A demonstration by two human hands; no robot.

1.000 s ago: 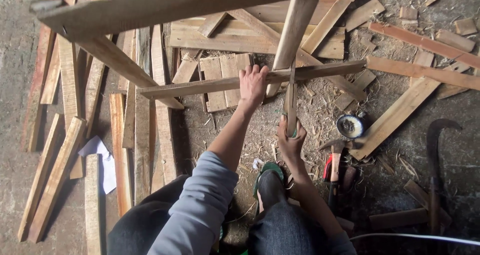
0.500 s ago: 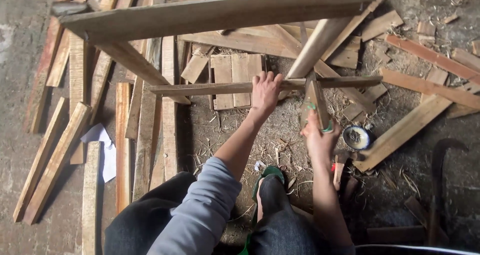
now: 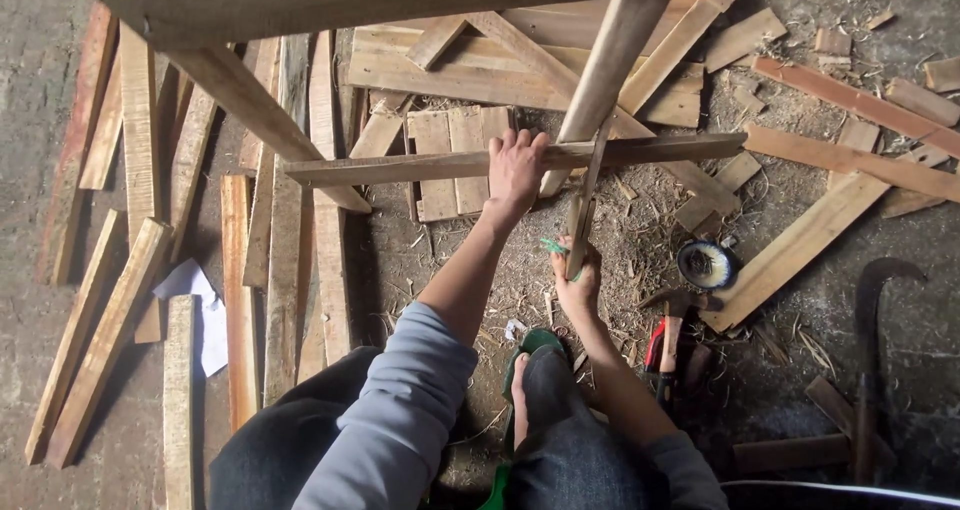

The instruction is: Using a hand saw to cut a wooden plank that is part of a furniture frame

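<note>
A rough wooden frame stands in front of me, with a thick top rail, slanted legs and a thin horizontal crossbar. My left hand is closed over the crossbar near the right leg. Just below and to the right, my right hand holds a narrow wooden strip upright, its upper end lying across the crossbar. A small green object shows at the fingers of that hand; I cannot tell what it is.
Loose planks lie on the dirt floor at the left, and flat boards behind the frame. At the right are a small round tin, a red-handled hammer, a curved blade and an angled board. A white scrap lies at the left.
My right hand has carried the wooden strip leftward and set it upright against the crossbar. My left hand has stayed gripping the crossbar.
</note>
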